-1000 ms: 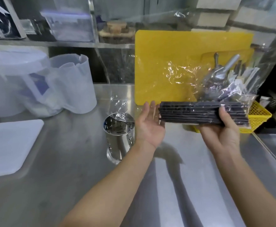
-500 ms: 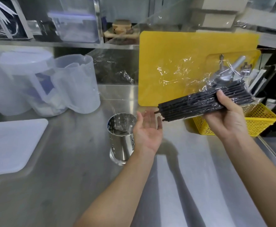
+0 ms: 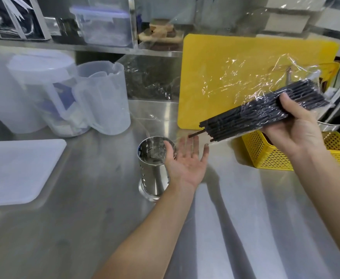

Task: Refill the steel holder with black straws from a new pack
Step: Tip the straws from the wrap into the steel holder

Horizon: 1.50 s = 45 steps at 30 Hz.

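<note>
At six o'clock on the steel counter (image 3: 84,228), two bare forearms reach in. The left hand (image 3: 186,165) waits palm-up, fingers spread wide, touching the steel holder (image 3: 155,168) at centre, which looks empty. Up at two o'clock, the right hand (image 3: 294,129) clamps the pack of black straws (image 3: 253,115), tilted down, a few tips poking out toward the open palm. Nothing's loaded yet; the whole refill remains. Behind, a yellow board (image 3: 225,63).

Commercial kitchen: steel counter (image 3: 235,228), yellow cutting board (image 3: 235,63), plastic pitchers (image 3: 102,97).
</note>
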Available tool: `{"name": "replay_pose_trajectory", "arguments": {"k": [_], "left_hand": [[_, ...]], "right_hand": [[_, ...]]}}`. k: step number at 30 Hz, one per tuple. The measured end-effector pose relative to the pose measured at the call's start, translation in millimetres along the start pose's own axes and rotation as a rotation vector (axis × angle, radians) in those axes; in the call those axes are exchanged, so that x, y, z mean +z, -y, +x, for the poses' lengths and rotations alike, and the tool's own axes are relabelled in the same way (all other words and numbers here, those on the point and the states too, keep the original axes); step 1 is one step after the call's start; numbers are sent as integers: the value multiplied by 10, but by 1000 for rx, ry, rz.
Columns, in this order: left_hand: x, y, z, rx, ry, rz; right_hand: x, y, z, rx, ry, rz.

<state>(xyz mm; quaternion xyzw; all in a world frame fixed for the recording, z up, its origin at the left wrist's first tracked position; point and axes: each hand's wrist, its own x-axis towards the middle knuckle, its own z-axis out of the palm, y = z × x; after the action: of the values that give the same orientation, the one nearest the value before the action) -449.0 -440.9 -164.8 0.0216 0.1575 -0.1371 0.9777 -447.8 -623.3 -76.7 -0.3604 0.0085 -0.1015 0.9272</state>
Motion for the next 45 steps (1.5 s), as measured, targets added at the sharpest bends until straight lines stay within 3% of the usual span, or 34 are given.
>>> {"name": "replay_pose_trajectory", "arguments": {"k": [27,33,45], "left_hand": [[52,25,-33,3,120,32],[57,28,-21,-20,89,59],[-38,28,81,-36,155,22]], "right_hand": [[278,-103,129,26,25,-101],[324,-81,146,19,141,-151],[393,-92,141,30,72,-195]]}}
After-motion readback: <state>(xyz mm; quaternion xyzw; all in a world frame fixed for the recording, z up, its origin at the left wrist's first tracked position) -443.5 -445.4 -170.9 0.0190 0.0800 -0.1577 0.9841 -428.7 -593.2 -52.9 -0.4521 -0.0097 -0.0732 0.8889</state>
